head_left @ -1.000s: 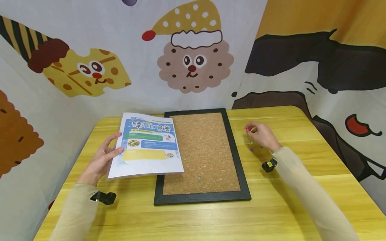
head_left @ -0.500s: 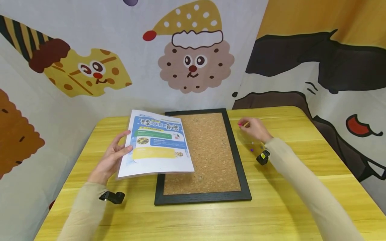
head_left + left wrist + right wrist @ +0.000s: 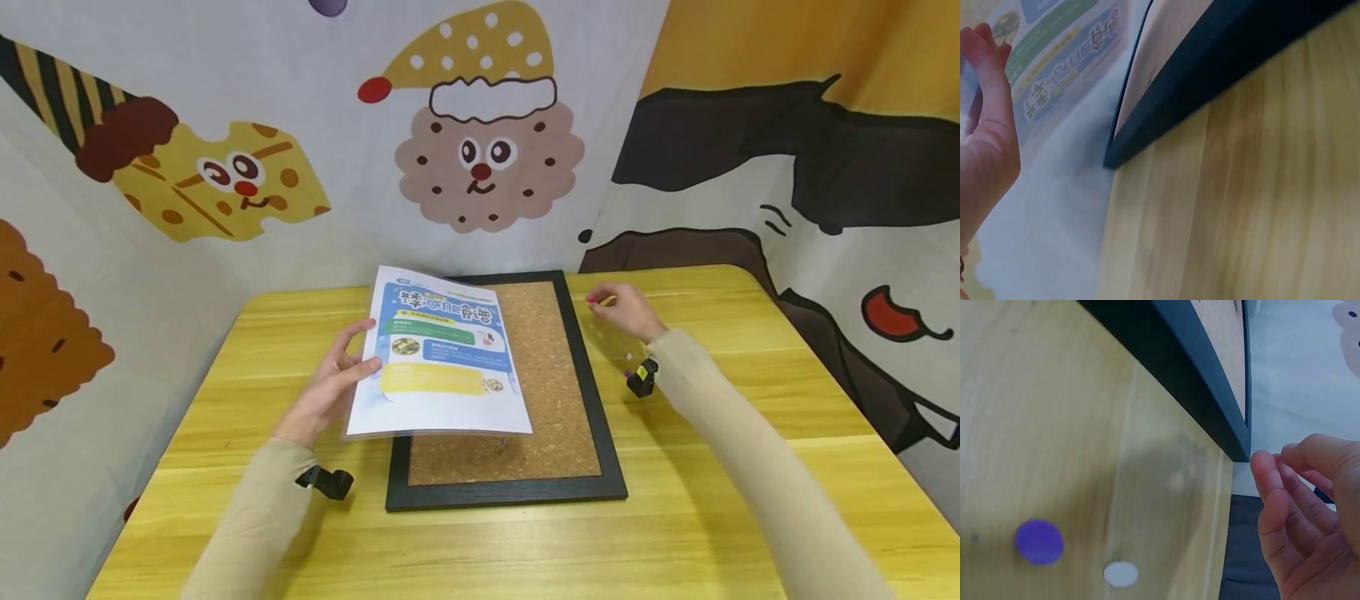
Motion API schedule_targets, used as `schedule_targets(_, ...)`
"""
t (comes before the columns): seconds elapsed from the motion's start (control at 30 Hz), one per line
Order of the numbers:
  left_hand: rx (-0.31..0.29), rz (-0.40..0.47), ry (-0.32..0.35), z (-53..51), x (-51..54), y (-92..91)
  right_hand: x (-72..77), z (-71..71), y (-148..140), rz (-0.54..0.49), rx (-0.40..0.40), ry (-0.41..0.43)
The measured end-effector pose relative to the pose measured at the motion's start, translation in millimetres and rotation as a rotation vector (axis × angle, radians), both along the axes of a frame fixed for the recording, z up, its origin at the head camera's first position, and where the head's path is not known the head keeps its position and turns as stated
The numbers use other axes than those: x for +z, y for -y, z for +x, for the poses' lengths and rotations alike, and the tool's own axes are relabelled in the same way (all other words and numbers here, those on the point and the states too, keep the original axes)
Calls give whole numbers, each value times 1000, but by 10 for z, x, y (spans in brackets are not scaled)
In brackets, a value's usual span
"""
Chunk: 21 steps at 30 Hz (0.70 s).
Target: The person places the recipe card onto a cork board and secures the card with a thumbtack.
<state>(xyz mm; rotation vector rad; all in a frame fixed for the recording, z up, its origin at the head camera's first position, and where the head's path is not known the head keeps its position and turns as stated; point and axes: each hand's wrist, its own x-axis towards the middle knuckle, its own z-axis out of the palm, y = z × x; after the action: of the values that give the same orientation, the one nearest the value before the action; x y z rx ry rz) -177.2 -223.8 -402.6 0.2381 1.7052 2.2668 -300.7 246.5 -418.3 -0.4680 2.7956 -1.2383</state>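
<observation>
My left hand [image 3: 330, 390] grips the left edge of a printed sheet [image 3: 442, 413], thumb on its front, tilted above the left part of a black-framed cork board [image 3: 555, 417]. The left wrist view shows the hand [image 3: 988, 144] and the sheet [image 3: 1054, 62] beyond it. Just right of the board's upper right side, my right hand [image 3: 628, 315] pinches a small pink object [image 3: 591, 298]. In the right wrist view thumb and fingertips of that hand [image 3: 1316, 512] come together by the frame corner; the pink object cannot be made out there.
A purple disc [image 3: 1039, 542] and a white disc [image 3: 1120, 574] lie on the wooden table [image 3: 712, 317], right of the board. Behind the table hangs a cloth [image 3: 300, 67] with cartoon prints. Dark wrist cameras sit at both wrists.
My left hand has carried the sheet to the right, further over the board. My right hand has moved left and slightly away towards the frame, still pinching the pink object.
</observation>
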Motion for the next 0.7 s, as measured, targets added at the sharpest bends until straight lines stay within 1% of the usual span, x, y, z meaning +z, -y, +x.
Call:
schedule_targets(0.1,-2,19,18,-40,-9,-135,-10,-39,13,-25,-11,19)
schedule_targets(0.2,-11,38,29,-78,-27,-266,-9,-79,37,-26,-36,26)
schedule_targets(0.3,-18,49,46,-123,-58,-376,9,-118,64,-12,-62,20)
schedule_targets(0.4,-24,48,65,-162,-98,-461,28,-167,83,0,-71,4)
schedule_targets(0.57,-28,3,88,-205,-138,-559,57,-246,120,33,-74,-21)
schedule_targets(0.7,-23,-70,135,-244,-158,-618,79,-294,170,67,-88,-4)
